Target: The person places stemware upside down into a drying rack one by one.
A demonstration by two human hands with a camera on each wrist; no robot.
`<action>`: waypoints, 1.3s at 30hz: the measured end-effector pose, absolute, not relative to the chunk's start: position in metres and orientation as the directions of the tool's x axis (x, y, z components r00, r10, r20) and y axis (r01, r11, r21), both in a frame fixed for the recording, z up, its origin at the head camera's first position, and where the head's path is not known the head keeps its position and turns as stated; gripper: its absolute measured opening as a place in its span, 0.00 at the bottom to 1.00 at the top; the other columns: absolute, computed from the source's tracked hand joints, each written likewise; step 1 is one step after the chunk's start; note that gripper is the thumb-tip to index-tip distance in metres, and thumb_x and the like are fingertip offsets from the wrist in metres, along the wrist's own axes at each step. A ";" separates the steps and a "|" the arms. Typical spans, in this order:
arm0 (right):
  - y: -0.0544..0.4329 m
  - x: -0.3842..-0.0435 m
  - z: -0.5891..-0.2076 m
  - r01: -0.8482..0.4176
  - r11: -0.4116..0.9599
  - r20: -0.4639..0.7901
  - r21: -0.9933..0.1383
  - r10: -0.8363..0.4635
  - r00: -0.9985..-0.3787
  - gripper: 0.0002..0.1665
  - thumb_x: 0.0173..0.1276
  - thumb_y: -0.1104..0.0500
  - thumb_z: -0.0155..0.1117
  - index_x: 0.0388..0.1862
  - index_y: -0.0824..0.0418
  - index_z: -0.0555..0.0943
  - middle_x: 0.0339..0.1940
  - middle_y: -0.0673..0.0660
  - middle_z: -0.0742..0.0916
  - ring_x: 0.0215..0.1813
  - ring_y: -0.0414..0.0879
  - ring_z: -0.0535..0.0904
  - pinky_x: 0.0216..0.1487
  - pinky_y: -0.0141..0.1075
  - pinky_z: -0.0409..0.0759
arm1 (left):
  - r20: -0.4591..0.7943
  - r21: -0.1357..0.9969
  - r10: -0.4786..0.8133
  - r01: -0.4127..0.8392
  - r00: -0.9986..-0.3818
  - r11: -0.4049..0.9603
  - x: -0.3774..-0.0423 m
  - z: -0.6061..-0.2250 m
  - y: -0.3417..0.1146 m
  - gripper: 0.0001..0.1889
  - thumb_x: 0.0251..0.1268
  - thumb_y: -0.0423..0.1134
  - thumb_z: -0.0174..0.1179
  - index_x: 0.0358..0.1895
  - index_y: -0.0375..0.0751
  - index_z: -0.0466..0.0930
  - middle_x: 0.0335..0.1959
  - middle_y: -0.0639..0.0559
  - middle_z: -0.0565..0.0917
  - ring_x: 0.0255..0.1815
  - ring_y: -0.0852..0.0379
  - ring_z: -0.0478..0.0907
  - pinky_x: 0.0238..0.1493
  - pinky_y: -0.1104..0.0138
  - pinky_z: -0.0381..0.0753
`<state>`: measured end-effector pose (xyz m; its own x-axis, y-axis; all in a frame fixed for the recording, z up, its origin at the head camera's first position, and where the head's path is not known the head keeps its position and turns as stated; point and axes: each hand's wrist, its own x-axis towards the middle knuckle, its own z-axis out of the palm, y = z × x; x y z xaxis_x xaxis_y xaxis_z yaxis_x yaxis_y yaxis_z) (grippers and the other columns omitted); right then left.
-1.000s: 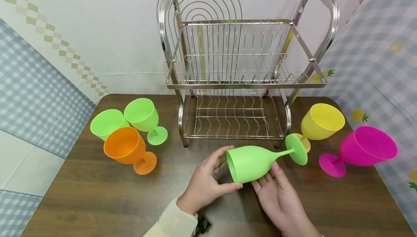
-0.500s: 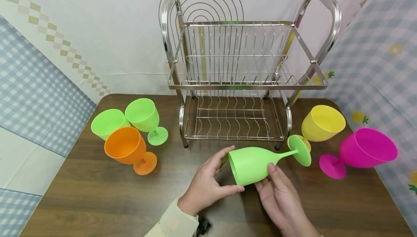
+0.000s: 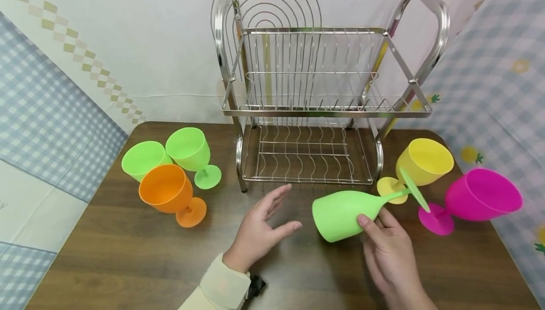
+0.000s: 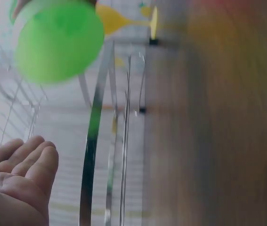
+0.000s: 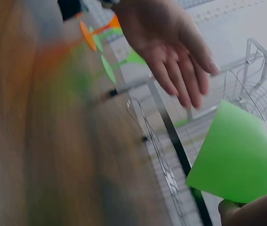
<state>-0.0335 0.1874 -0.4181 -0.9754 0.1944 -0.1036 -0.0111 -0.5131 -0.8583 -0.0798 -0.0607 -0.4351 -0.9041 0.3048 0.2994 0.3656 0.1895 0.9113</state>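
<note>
My right hand holds a light green plastic goblet by the lower part of its bowl, thumb on the near side. The goblet is tipped sideways above the table, bowl to the left and round foot to the right. My left hand is apart from it on the left, palm facing the bowl, thumb and fingers spread. In the left wrist view the goblet's mouth faces the camera, above the fingers. From the right wrist, the bowl shows with my left hand beyond it.
A two-tier metal dish rack stands at the back of the wooden table. On the left are an orange goblet and two green goblets. A yellow goblet and a magenta goblet stand on the right.
My left hand has let go of the green goblet's rim and drawn off to the left. My right hand now holds the goblet alone and has carried it slightly to the right.
</note>
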 end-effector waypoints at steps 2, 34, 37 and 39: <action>0.194 -0.035 -0.413 -0.029 -0.469 -0.097 -0.882 0.243 -0.965 0.32 0.70 0.77 0.57 0.72 0.63 0.71 0.62 0.56 0.82 0.64 0.44 0.76 0.66 0.31 0.74 | 0.310 0.907 0.275 0.370 -0.910 0.201 -0.084 -0.436 -0.067 0.38 0.57 0.37 0.75 0.71 0.42 0.69 0.71 0.50 0.73 0.70 0.53 0.72 0.68 0.64 0.72; 0.271 -0.041 -0.306 -0.322 -0.188 0.252 -0.928 0.321 -0.913 0.34 0.57 0.89 0.59 0.64 0.78 0.73 0.47 0.64 0.88 0.45 0.50 0.82 0.41 0.29 0.85 | 0.301 0.942 -0.275 0.239 -0.913 0.237 -0.140 -0.443 -0.120 0.20 0.63 0.31 0.69 0.57 0.31 0.81 0.54 0.39 0.85 0.57 0.47 0.83 0.54 0.69 0.82; 0.271 -0.042 -0.298 -0.330 -0.135 0.282 -0.934 0.289 -0.915 0.33 0.57 0.88 0.60 0.64 0.79 0.73 0.49 0.65 0.88 0.47 0.51 0.82 0.42 0.29 0.85 | 0.305 0.933 -0.278 0.227 -0.911 0.279 -0.143 -0.443 -0.117 0.18 0.63 0.31 0.69 0.56 0.31 0.83 0.52 0.38 0.86 0.54 0.46 0.85 0.52 0.67 0.83; 0.271 -0.044 -0.294 -0.333 -0.108 0.295 -0.937 0.272 -0.916 0.33 0.57 0.88 0.61 0.64 0.79 0.73 0.49 0.65 0.87 0.46 0.51 0.82 0.42 0.29 0.85 | 0.310 0.925 -0.280 0.220 -0.909 0.311 -0.143 -0.443 -0.116 0.16 0.64 0.31 0.68 0.55 0.32 0.84 0.49 0.39 0.87 0.51 0.45 0.86 0.50 0.66 0.85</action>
<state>-0.0440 0.2708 -0.2940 -0.9159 0.2725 0.2947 -0.3335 -0.1081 -0.9365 -0.1433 -0.1155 -0.4433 -0.9085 -0.2799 0.3103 0.2200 0.3110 0.9246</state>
